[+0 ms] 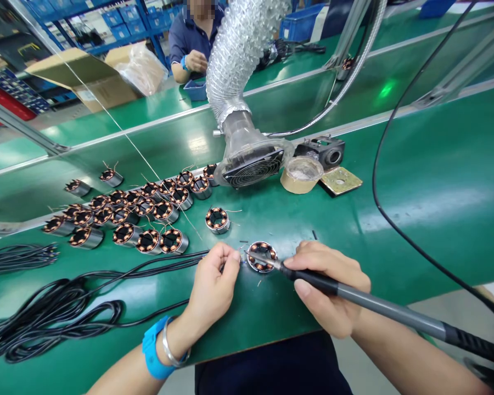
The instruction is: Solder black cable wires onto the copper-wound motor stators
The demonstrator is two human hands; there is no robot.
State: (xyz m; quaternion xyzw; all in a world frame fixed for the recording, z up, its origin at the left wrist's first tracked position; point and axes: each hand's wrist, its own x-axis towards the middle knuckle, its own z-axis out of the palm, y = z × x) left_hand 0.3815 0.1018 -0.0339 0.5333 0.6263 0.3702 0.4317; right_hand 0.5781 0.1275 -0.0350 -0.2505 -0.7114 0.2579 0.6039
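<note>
My right hand [331, 282] grips a soldering iron [354, 296], its tip lying over the left side of a copper-wound motor stator [262, 257] on the green bench. My left hand [216, 285] is pinched just left of that stator, with thumb and forefinger together on the end of a black cable [181, 257]. Thin wire ends show at the fingertips, too small to tell apart. Another stator [217, 220] with loose wire leads stands a little behind my left hand.
Several stators [148, 241] stand in rows at the left, beside bundled black cables [53, 302]. A fume extractor hood [253, 159] hangs above the bench. Right of it are a round tin [301, 174] and a yellowish sponge plate [341, 180]. A person [195, 49] sits across the partition.
</note>
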